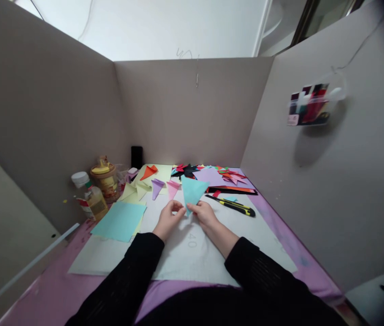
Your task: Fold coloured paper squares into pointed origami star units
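Head cam: both hands pinch the bottom tip of a folded teal paper triangle [194, 191], left hand [168, 220] and right hand [205, 214] either side, fingers closed on it above the white mat [192, 253]. Off left, a yellow-lidded jar [103, 179]; can't tell what's in it.

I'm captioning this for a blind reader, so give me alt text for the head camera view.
Both hands, left hand and right hand, pinch a folded light-blue paper triangle over a grey cutting mat. A utility knife lies to its right, a light-blue sheet to its left, folded coloured papers behind.
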